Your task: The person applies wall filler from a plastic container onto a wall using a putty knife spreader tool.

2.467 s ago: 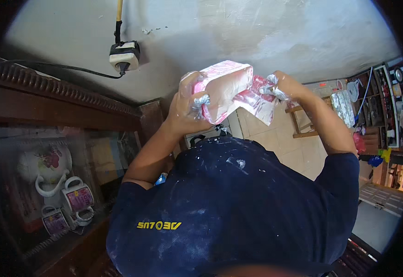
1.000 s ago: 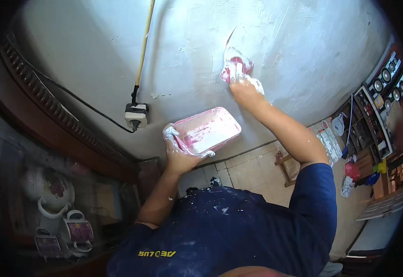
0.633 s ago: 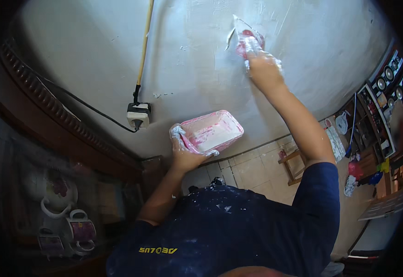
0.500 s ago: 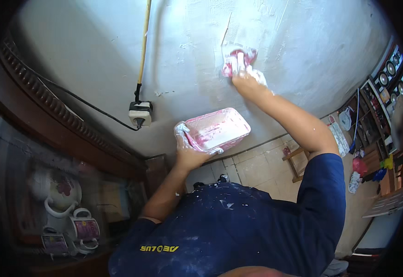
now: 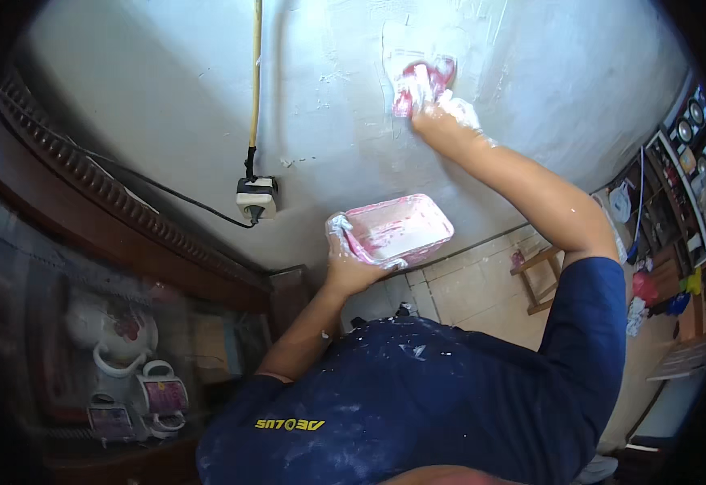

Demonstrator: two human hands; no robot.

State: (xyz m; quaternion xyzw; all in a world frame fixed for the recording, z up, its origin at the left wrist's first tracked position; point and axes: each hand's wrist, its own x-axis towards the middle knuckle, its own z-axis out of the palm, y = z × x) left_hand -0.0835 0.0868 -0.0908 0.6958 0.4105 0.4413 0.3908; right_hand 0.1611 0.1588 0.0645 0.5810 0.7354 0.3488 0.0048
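My right hand (image 5: pixel 440 115), smeared with white paste, grips a pinkish-red scraper (image 5: pixel 447 71) against the pale wall. White paste coats much of the blade and my fingers, and the grip is partly hidden. Around and above the blade, a glossy wet patch (image 5: pixel 405 39) shows on the wall. Lower down, my left hand (image 5: pixel 353 273) holds a rectangular pink-and-white plastic tub (image 5: pixel 427 252) by its left end, thumb over the rim. The tub is tilted so its inside shows, with white paste and pink streaks. Left fingers wrap beneath it.
A socket block (image 5: pixel 257 199) hangs on the wall under a yellowish conduit (image 5: pixel 257 89), with a black cable (image 5: pixel 171 191) running left. A dark wooden cabinet (image 5: pixel 126 222) with mugs behind glass stands left. A small wooden stool (image 5: pixel 540 279) and cluttered shelves (image 5: pixel 664 202) are at right.
My right hand and the scraper have moved a little up the wall, and the wet patch reaches higher. The tub has shifted slightly right in view, as the whole view moved a little.
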